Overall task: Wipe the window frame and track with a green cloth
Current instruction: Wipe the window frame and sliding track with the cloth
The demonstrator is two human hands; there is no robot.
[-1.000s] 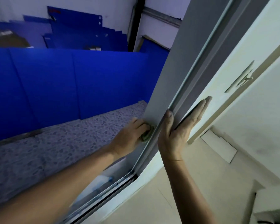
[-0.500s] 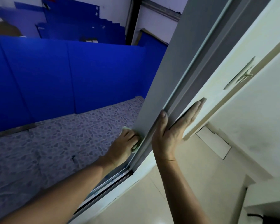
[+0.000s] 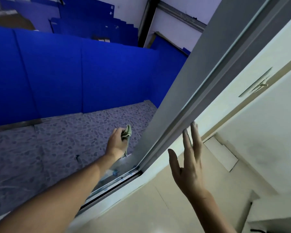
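A grey window frame (image 3: 178, 91) slants from the upper right down to the track (image 3: 114, 180) at the bottom centre. My left hand (image 3: 117, 142) reaches out through the opening and is shut on a crumpled green cloth (image 3: 127, 132), held clear of the frame to its left. My right hand (image 3: 189, 158) is inside the room, fingers spread and holding nothing, just off the frame's inner edge.
Outside lies a speckled stone ledge (image 3: 65, 140) backed by blue panels (image 3: 74, 73). A white wall (image 3: 259, 132) with a recessed handle (image 3: 257, 84) is on the right. Beige floor tiles (image 3: 149, 207) lie below.
My left hand has pulled the cloth off the frame and out to the left. My right hand has let go of the frame's edge and opened.
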